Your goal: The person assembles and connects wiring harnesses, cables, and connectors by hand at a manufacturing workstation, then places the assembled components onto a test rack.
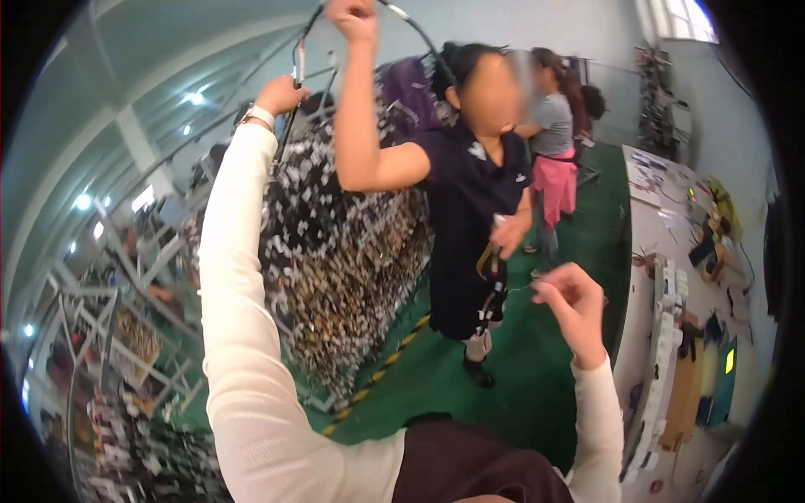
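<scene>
My left arm reaches up and forward, and my left hand is closed around a black cable with pale tags. That cable arches over the top of the view toward a person in dark clothes, whose raised hand is close to it. This person's lower hand holds another black cable bundle with white bands, hanging down. My right hand is raised at the right, thumb and fingers drawn together. A faint thin line shows beside its fingertips; what they hold, if anything, cannot be made out.
A rack densely hung with tagged cables stands left of the person, above a yellow-black floor stripe. Metal frames are at far left. Along the right runs a long workbench with white boxes. Another person stands behind.
</scene>
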A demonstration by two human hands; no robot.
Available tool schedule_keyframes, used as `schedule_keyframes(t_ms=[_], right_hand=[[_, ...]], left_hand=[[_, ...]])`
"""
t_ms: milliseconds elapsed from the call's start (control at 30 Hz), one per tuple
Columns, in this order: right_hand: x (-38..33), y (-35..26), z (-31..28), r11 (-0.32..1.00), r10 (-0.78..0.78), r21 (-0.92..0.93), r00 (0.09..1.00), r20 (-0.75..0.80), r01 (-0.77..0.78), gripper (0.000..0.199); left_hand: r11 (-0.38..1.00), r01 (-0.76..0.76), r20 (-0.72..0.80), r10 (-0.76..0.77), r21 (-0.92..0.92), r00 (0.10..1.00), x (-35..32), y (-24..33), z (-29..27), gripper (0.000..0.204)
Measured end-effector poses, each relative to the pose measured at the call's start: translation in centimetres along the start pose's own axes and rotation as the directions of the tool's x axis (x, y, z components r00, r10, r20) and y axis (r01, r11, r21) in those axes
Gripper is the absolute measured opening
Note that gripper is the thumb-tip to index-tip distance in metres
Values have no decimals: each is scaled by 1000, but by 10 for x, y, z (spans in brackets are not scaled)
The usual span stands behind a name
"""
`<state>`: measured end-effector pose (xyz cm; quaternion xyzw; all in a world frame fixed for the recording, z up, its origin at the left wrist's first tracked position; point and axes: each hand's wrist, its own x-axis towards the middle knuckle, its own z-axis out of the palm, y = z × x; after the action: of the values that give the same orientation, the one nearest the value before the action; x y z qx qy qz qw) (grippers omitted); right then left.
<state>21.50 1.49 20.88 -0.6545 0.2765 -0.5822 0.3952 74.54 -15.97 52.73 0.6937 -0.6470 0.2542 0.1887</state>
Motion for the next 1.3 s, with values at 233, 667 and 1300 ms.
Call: schedule_keyframes(t_ms=[233,667,1300], right_hand=[[-64,24,-55,998,69,10,981,-183,-68,6],[-112,10,-1,995,56,-89,985,160,-43,9],[-43,101,192,865,128,434,946,298,-254,39]], left_hand=[[634,378,478,-15,-675,878,-192,-22,95,51],[747,-388,-256,585,539,770,-128,128,-102,16],[277,-44,53,333,-960,941,-384,217,63,48]])
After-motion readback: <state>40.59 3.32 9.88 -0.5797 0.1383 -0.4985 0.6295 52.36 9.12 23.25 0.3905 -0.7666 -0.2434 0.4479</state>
